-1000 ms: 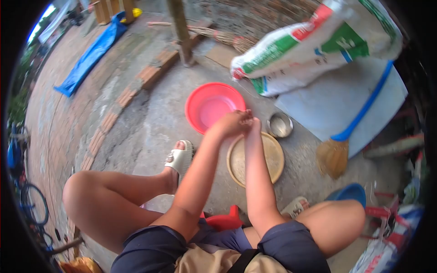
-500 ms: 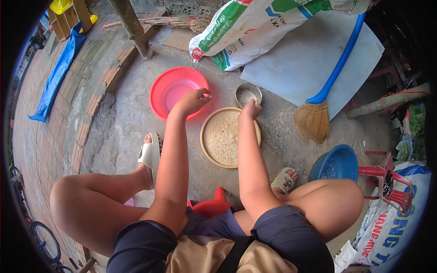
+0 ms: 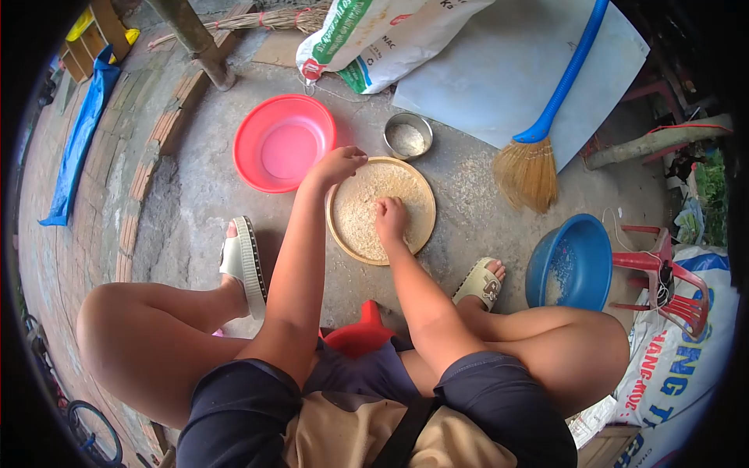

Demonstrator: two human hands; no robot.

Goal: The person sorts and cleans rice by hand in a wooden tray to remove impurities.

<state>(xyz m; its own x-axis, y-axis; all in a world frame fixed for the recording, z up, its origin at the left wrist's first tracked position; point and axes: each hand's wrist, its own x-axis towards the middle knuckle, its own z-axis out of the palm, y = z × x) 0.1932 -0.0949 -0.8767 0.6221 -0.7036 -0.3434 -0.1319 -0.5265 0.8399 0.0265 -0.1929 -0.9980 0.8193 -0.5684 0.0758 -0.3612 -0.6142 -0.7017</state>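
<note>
A round woven tray (image 3: 425, 207) with pale grain spread over it lies on the concrete between my feet. My right hand (image 3: 391, 218) is over the middle of the tray at the grain, its fingers closed; what they hold, if anything, is too small to tell. Above the tray's upper left rim is my left hand (image 3: 342, 165), fingers curled together, their contents hidden. A pink basin (image 3: 285, 144) stands to the left, its inside showing no grain. Behind the tray sits a small metal bowl (image 3: 407, 136) with some pale grain in it.
Scattered grain lies right of the tray, near a broom (image 3: 527, 171) with a blue handle. A blue basin (image 3: 569, 263) and a red plastic chair (image 3: 677, 285) stand at the right. Printed sacks (image 3: 390, 43) lie at the back, beside a grey sheet (image 3: 499, 78).
My right hand has moved from the metal bowl to the middle of the tray. My left hand has shifted from over the pink basin to the tray's rim. The view has shifted slightly.
</note>
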